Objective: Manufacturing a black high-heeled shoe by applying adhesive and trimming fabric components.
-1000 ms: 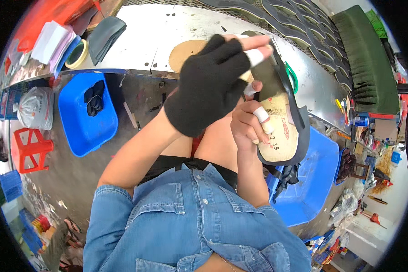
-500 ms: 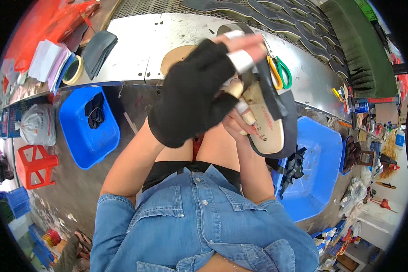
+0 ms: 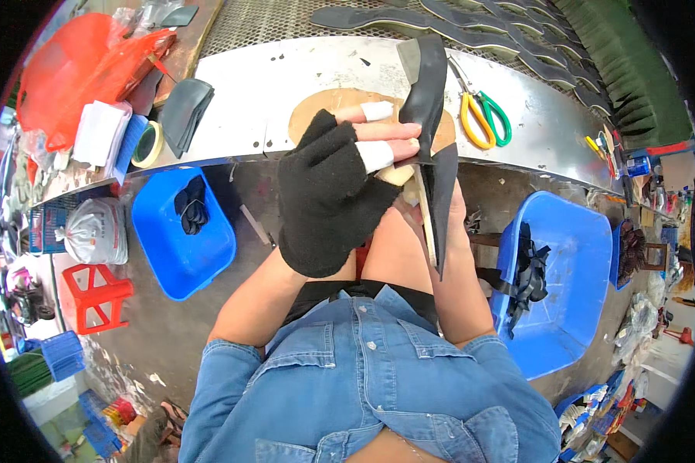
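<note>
A black shoe sole with a pale beige inner face and a loose-looking black strip is turned nearly edge-on above the front of the bench. My left hand wears a black fingerless glove, with white tape round several fingers. Its fingertips press on the sole's side at about mid-length, the thumb against the beige part. Behind the lower half of the sole, my right hand supports it from the right; most of its fingers are hidden. Beneath the sole lies a round brown board on the metal bench.
Scissors with yellow and green handles lie right of the sole. Black soles cover a mesh rack at the back. Blue tubs stand below the bench on both sides. A tape roll sits at left, above a red stool.
The sole has turned from showing its beige face to nearly edge-on. My left hand has come down from its blurred sweep and rests on the sole. The whole view has shifted slightly.
</note>
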Motion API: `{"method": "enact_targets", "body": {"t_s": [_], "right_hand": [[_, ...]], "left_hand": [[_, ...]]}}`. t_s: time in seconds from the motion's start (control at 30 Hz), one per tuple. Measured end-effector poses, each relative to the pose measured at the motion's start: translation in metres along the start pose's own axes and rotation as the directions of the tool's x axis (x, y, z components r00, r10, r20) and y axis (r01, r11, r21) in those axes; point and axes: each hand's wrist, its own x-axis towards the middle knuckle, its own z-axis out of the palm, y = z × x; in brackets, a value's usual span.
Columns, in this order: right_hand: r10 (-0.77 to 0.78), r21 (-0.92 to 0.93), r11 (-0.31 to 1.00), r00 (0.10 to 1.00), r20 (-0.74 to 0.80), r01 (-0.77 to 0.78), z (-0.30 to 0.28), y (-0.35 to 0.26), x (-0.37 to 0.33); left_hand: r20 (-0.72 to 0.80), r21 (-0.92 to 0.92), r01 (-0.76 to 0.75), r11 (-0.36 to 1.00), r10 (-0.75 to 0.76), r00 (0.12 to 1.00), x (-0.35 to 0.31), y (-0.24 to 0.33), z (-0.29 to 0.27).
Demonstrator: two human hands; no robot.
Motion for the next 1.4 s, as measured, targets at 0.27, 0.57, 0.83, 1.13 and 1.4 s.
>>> {"method": "enact_targets", "body": {"t_s": [0.27, 0.57, 0.83, 1.13, 1.4], "right_hand": [[-0.042, -0.06, 0.997, 0.996, -0.076, 0.037, 0.014, -0.01, -0.01], [-0.281, -0.386, 0.885, 0.96, 0.001, 0.26, 0.005, 0.005, 0.006], [-0.382, -0.32, 0.888, 0.917, -0.118, 0.329, 0.001, 0.025, 0.015], [0.307, -0.92, 0.379, 0.951, 0.02, -0.103, -0.025, -0.013, 0.016], [-0.401, -0.755, 0.594, 0.916, 0.023, 0.279, -0.045, -0.129, -0.049]], "left_hand": [[-0.039, 0.062, -0.015, 0.998, 0.017, 0.999, -0.005, 0.003, 0.0], [0.236, -0.68, 0.66, 0.318, -0.758, 0.608, -0.02, 0.009, 0.004], [0.297, -0.634, 0.662, 0.401, -0.664, 0.686, -0.041, 0.004, 0.005], [-0.024, -0.556, 0.597, 0.578, -0.729, 0.684, -0.055, -0.025, 0.001], [0.731, -0.328, 0.806, 0.492, -0.409, 0.547, 0.002, -0.07, -0.071]]}}
